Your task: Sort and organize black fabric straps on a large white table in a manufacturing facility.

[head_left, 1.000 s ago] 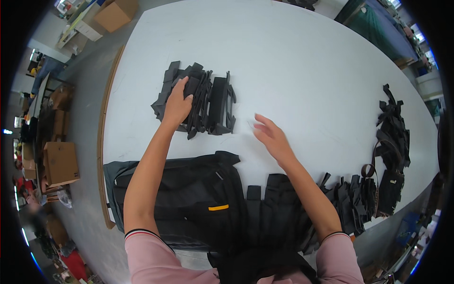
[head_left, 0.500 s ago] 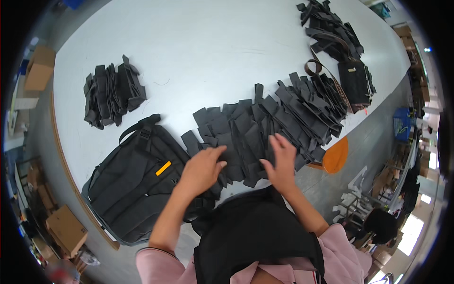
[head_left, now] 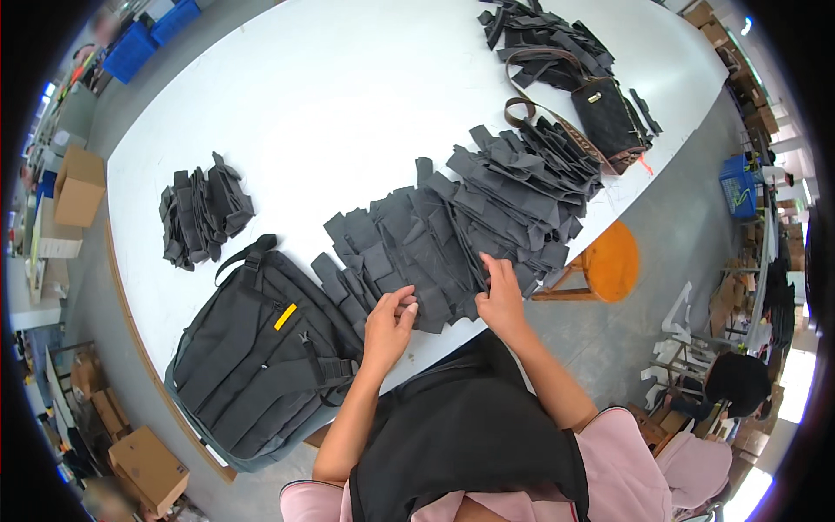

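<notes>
Dark grey fabric pieces (head_left: 383,261) lie in a thick, overlapping row along the near side of the white table. My left hand (head_left: 390,326) rests at the near edge of this row, its fingers loosely bent and apart from the thumb, with nothing held. A short way right, my right hand (head_left: 502,300) touches the same pieces with its index finger stretched forward and its thumb apart. Left of the row lies a black backpack (head_left: 261,357) with a yellow tag. More bundled fabric pieces (head_left: 520,187) continue the row toward the right.
A smaller fabric bundle (head_left: 205,213) sits at the table's left. At the far right are a black shoulder bag (head_left: 606,117) with a patterned strap and another fabric heap (head_left: 557,43). An orange stool (head_left: 611,261) stands beyond the white table's (head_left: 287,130) right edge. Another person (head_left: 735,383) is at lower right.
The whole view has shifted, with the table's right-hand things now further left. My left hand has come back to the near edge of the pieces; my right hand's fingers are closer to the fabric.
</notes>
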